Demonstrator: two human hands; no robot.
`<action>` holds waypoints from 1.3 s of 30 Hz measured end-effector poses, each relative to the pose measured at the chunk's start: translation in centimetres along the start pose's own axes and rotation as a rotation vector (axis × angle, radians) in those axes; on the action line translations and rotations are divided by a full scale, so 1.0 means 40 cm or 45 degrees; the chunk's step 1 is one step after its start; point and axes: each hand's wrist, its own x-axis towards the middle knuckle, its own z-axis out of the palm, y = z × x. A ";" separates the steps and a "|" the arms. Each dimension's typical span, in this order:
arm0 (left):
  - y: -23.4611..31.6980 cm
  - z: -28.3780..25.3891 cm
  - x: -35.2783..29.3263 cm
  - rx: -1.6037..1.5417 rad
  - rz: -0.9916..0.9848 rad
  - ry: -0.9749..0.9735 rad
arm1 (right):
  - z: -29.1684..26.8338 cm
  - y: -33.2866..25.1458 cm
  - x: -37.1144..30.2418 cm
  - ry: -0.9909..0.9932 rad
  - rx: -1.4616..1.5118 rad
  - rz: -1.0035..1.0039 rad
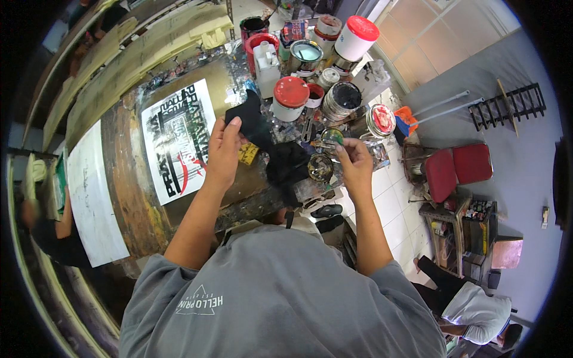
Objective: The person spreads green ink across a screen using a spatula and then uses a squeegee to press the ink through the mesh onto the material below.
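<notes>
My left hand [225,146] is closed on the edge of a black cloth [248,116], which hangs over the table. A second dark cloth [286,164] lies bunched between my hands, and a small yellow piece [247,153] sits just right of my left wrist. Thumb and fingers pinched, my right hand [357,162] is at a small silvery thing whose kind I cannot make out. Beside those fingers are a round open tin [332,136] and a small paint-stained tin [320,168]. Left of my left forearm lies a white sheet with black and red print [160,158].
Paint containers crowd the table's far right, among them a red-lidded tub [290,95], a white bucket [357,40] and a dark-topped can [342,98]. Long racks with boards [143,53] line the left. A red chair [441,176] and a person [477,310] are at the right.
</notes>
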 end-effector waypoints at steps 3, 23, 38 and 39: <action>0.012 -0.031 0.001 -0.062 -0.047 0.080 | -0.023 0.084 -0.043 -0.045 -0.152 0.119; 0.331 0.037 -0.033 -0.652 0.222 -0.683 | 0.283 -0.040 -0.059 -0.327 -0.405 -0.263; 0.401 0.079 -0.063 -0.555 0.357 -0.190 | 0.291 0.080 -0.012 -0.491 -0.435 -0.638; 0.400 0.058 -0.063 -0.539 0.387 -0.174 | 0.295 0.074 -0.005 -0.505 -0.437 -0.742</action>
